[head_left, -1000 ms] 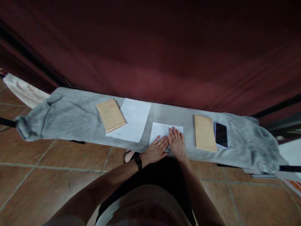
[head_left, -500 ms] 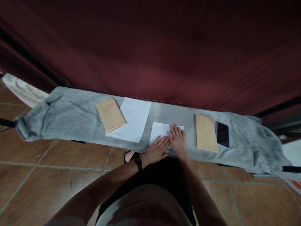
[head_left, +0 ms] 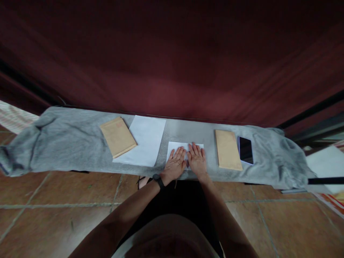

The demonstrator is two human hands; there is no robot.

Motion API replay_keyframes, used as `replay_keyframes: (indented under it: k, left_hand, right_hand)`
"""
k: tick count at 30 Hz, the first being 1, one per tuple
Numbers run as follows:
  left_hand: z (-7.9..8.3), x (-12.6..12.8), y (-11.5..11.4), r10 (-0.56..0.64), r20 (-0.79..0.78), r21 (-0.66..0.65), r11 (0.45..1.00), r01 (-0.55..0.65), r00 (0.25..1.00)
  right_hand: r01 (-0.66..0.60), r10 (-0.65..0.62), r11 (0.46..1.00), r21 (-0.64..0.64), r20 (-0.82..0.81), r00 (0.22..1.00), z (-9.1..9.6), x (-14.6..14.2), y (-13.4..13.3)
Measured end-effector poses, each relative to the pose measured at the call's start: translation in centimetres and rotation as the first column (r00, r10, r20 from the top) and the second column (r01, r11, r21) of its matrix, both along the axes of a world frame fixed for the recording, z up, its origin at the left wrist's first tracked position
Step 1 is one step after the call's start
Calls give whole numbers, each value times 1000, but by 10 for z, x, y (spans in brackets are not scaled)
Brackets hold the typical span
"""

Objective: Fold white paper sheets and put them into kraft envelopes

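A small white sheet of paper [head_left: 172,145], perhaps folded, lies at the near edge of the grey cloth. My left hand [head_left: 175,165] presses flat on its left part, fingers stretched out. Beside it my right hand [head_left: 197,160] lies flat on the right part, fingers a little spread. The two hands are close together and cover most of the paper. To their left lies a larger white sheet [head_left: 148,138], with a brown padded envelope [head_left: 118,137] overlapping its left side. Another brown envelope [head_left: 228,149] rests to the right of my hands.
A dark-screened phone [head_left: 245,150] lies just right of the right envelope. Grey cloth [head_left: 70,143] covers the narrow surface and bunches at both ends. Behind it hangs a dark red fabric wall [head_left: 172,71]. Tiled floor [head_left: 88,193] shows below.
My left hand has moved up onto the paper, level with my right hand, and its fingers now point forward. The camera view has shifted slightly to the right.
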State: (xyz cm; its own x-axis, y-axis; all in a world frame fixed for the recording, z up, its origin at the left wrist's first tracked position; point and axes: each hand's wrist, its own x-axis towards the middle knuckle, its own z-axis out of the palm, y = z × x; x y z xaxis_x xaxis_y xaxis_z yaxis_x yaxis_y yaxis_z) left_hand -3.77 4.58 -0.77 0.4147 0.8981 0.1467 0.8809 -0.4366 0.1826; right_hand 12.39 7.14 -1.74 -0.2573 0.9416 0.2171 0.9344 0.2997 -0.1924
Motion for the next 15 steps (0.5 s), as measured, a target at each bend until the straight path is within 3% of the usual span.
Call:
replay_keyframes:
  k: [7,15]
  left_hand:
    - [2,-4,23,141,-30,-4,990,-141,990]
    - [1,-15,24,250,-53,-1,968,-250,967]
  right_hand:
    - [122,-118,989,80,-63,991,-10,-5,1]
    - [210,-201,971,115,-82,976,-14,6,-8]
